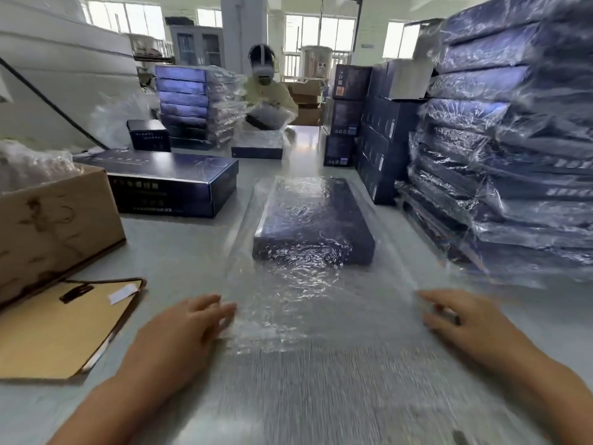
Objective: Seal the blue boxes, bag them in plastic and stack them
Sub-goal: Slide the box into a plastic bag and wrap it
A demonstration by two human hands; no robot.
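Item: blue box (pixel 313 220), closed, lying inside plastic bag (pixel 288 303) on the table (pixel 179 252), mouth unfolded toward me. My left hand (pixel 183 329) and right hand (pixel 462 319) rest flat at its near corners, fingers loose, gripping nothing. Right of the box: bagged stack (pixel 513 149). Left of it: unbagged box (pixel 167 181), pending.

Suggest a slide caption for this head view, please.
Both hands at the open end of a bagged blue box.
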